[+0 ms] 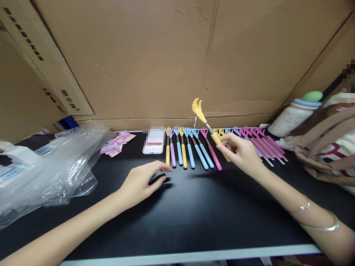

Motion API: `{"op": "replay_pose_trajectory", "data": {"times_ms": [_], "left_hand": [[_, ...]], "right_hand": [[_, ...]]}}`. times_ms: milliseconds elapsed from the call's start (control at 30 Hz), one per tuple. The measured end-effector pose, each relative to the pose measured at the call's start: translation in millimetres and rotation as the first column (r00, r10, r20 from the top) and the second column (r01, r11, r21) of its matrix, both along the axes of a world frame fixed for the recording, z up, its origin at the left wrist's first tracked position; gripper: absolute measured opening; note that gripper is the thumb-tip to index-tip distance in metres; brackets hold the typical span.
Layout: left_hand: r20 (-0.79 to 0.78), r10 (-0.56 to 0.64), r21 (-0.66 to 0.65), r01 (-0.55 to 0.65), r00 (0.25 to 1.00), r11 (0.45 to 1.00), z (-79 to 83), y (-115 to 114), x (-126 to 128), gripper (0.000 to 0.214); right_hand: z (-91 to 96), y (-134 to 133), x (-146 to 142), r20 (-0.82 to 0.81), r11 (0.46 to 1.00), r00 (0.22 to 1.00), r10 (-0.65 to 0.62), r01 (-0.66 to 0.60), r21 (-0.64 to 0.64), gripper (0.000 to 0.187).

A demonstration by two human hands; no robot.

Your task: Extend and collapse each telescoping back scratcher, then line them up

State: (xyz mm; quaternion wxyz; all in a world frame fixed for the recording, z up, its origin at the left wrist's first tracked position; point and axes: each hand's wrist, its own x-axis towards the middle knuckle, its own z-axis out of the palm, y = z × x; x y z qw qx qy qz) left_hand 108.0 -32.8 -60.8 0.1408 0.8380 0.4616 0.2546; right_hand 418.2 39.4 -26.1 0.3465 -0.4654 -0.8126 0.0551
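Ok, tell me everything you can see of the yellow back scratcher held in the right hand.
The yellow back scratcher has a claw-shaped yellow head, seemingly plastic, a thin shiny metal shaft and a yellow grip. It is lifted off the black table, tilted with the claw up and to the left, against the cardboard wall. The right hand pinches its grip; nothing else touches it.

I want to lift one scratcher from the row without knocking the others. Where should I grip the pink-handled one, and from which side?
Grip the pink scratcher by its handle end, coming from the near table edge. The handles point toward you and fan slightly apart there, while the claw heads crowd together at the far end. The blue scratcher lies close, so pinch from above.
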Motion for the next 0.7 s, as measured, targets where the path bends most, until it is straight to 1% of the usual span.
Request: {"op": "replay_pose_trajectory", "data": {"times_ms": [100,167,233,367,533,600,700], "left_hand": [[-0.154,-0.123,0.086,0.138,0.98,0.987,-1.8,-5,3,0.024],[-0.231,-0.21,0.123,0.243,0.95,0.962,-2.1,-7,5,0.027],[-0.289,-0.253,0.157,0.307,0.923,0.939,-1.9,-8,6,0.028],[-0.362,-0.265,0.212,0.356,0.894,0.91,-2.6,-10,7,0.028],[-0.362,-0.258,0.264,0.364,0.896,0.893,-4.5,-10,7,0.029],[-0.367,-0.256,0.27,0.366,0.894,0.89,-3.4,-10,7,0.029],[-0.392,-0.252,0.268,0.372,0.885,0.888,-1.1,-11,8,0.029]], "right_hand": [[3.7,12,10,0.02,0.993,0.993,-0.114,0.114,0.024,0.032],[2.7,20,16,0.075,0.985,0.983,-0.17,0.169,0.021,0.031],[-1.2,27,22,0.142,0.977,0.966,-0.215,0.213,0.023,0.028],[-12.6,39,30,0.297,0.959,0.912,-0.282,0.276,0.062,0.026],[-21.2,39,27,0.462,0.938,0.824,-0.327,0.342,0.054,0.025],[-22.1,36,23,0.502,0.927,0.792,-0.347,0.372,0.053,0.025],[-21.9,31,17,0.521,0.918,0.771,-0.367,0.392,0.067,0.025]]}}
